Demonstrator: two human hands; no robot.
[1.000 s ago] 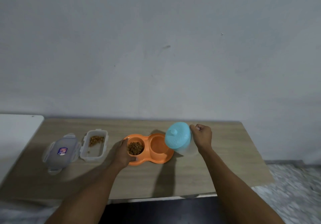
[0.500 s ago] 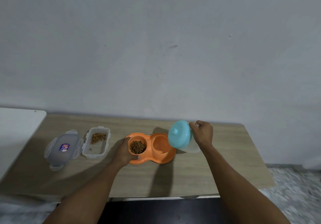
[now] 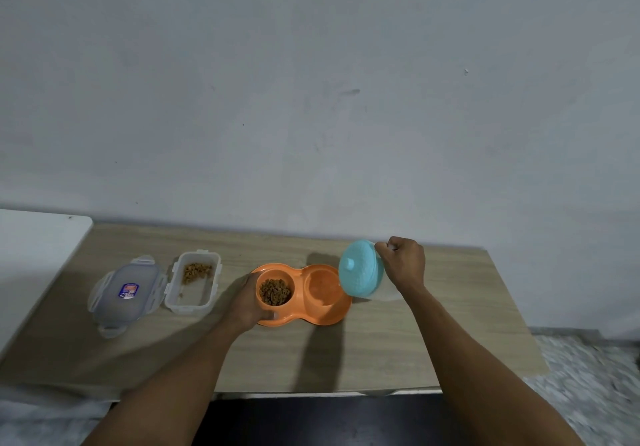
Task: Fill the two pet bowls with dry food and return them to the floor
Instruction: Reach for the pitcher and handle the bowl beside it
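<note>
Against the frame half a second earlier, little differs: both hands keep their holds, and the jug is tipped slightly further toward the right well.

Nearest, the left hand (image 3: 250,302) grips the left end of the orange double bowl (image 3: 337,315), fingers (image 3: 268,315) curled closed round its rim. The bowl sits on the table (image 3: 398,352), near mid-width. Its left well holds a heap of brown dry food (image 3: 274,291); its right well (image 3: 323,288) shows bare orange plastic, and whether anything is in it cannot be told.

Just right of the bowl, the right hand (image 3: 405,265) is closed in a fist on a clear jug (image 3: 389,295) with a blue lid (image 3: 360,269), tilted with the lid over the right well. The jug's contents cannot be made out.

To the left, well apart from the bowl, an open clear box (image 3: 192,283) holds a small amount of food at its far end. Its lid (image 3: 126,293) lies flat just beside it, on its left.
</note>
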